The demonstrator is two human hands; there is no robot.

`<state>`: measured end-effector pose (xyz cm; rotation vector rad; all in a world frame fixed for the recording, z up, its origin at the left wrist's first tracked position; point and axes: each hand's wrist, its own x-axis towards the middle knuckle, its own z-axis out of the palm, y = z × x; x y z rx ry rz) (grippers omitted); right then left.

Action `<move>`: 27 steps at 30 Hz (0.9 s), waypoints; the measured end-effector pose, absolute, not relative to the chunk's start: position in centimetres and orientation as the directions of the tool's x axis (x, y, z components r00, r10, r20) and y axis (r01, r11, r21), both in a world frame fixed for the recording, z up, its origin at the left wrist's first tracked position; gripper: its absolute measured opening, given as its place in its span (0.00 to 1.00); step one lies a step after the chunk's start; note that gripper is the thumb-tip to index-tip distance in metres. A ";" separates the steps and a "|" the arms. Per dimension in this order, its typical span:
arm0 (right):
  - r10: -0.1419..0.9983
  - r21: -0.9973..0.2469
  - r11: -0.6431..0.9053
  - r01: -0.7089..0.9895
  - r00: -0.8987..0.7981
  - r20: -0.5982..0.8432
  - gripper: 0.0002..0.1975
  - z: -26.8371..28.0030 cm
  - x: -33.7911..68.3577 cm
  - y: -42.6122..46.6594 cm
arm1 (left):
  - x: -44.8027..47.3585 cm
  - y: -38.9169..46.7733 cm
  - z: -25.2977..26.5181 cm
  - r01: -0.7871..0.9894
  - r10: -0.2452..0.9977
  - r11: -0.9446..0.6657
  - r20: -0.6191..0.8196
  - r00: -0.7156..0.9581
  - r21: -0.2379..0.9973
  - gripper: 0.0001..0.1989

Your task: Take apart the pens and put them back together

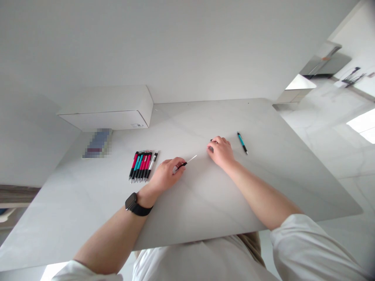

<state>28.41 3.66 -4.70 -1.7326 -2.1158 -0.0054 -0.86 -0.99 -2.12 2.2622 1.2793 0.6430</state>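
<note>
My left hand (168, 173), wearing a black watch (134, 204) on its wrist, pinches an opened pen (182, 166) with a black section. A thin, pale refill sticks out of the pen towards the upper right. To the right, my right hand (221, 150) is closed low over the table, its fingertips curled. A small dark piece (211, 140) shows at those fingers; the rest of it is hidden. Beyond this hand lies a teal and black pen (242, 143). Left of my left hand, several red, teal and white pens (142, 166) lie side by side in a row.
A long white box (108, 119) stands against the wall at the back left of the pale marbled table (187, 210). In front of the box lies a blurred-out flat item (98, 143). The table's right edge borders a tiled floor (331, 132).
</note>
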 end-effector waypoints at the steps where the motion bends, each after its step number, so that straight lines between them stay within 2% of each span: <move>1: 0.939 -0.249 0.229 0.941 -0.147 0.310 0.07 -4.7 28.5 3.7 | -0.9 -1.0 -2.2 0.657 0.872 -0.462 0.171 0.458 0.596 0.10; 10: 0.946 -0.293 0.189 0.937 -0.093 0.312 0.07 -4.5 29.2 3.7 | -1.0 -1.0 -2.3 0.654 0.875 -0.454 0.166 0.455 0.605 0.10; 13: 0.939 -0.364 0.194 0.911 -0.065 0.339 0.10 -3.8 29.6 3.4 | -1.1 -1.0 -2.2 0.649 0.874 -0.456 0.171 0.454 0.609 0.10; 15: 0.933 -0.456 0.231 0.860 -0.063 0.355 0.11 -3.1 29.8 2.9 | -1.2 -1.0 -2.1 0.648 0.875 -0.456 0.175 0.451 0.610 0.11; 18: 0.959 -0.678 0.268 0.684 -0.119 0.258 0.12 -2.0 29.5 1.8 | -1.2 -1.1 -2.0 0.647 0.878 -0.452 0.177 0.445 0.614 0.11; 21: 0.970 -0.888 0.131 0.440 -0.244 0.022 0.16 -1.6 28.0 0.7 | -1.1 -1.3 -1.8 0.629 0.880 -0.443 0.176 0.441 0.639 0.11; 24: 0.941 -0.975 -0.066 0.213 -0.313 -0.132 0.18 -1.9 25.7 -0.2 | -0.9 -1.6 -1.7 0.599 0.886 -0.423 0.171 0.432 0.680 0.12; 27: 0.932 -0.986 -0.162 0.029 -0.323 -0.163 0.17 -2.2 23.8 -0.8 | -0.7 -1.9 -1.7 0.590 0.882 -0.427 0.171 0.440 0.685 0.12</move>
